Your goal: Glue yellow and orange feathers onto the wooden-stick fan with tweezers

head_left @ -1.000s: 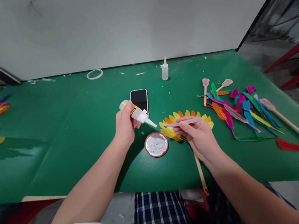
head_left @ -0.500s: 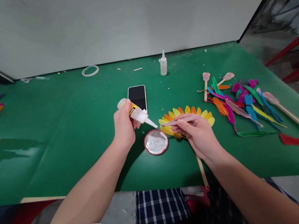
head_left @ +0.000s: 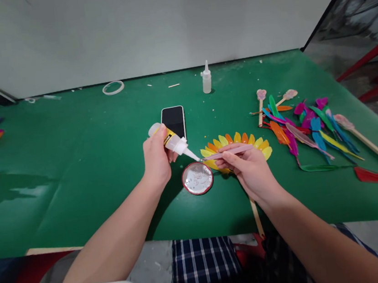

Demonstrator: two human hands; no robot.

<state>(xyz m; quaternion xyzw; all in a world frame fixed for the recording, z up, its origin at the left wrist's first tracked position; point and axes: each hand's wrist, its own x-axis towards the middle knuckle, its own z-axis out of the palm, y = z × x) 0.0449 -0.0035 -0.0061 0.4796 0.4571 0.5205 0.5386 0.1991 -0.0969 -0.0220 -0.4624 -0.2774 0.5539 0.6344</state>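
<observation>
"Green table (head_left: pixel 86 172) is seen; what is held above it?"
"A bottle (head_left: pixel 174 143) is wrapped by the left fingers (head_left: pixel 161 134); a pink tool (head_left: pixel 216 156) is pinched by the right fingers (head_left: pixel 233 158), above a yellow fan (head_left: pixel 223 140)."

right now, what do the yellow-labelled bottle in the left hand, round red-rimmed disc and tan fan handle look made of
White, yellow-labelled bottle: likely soft plastic, since its body looks translucent.
Round, silvery, red-rimmed disc: probably metal, given its shiny face, though glossy plastic is possible.
Straight tan fan handle: apparently bare wood, pale and matte.
</observation>
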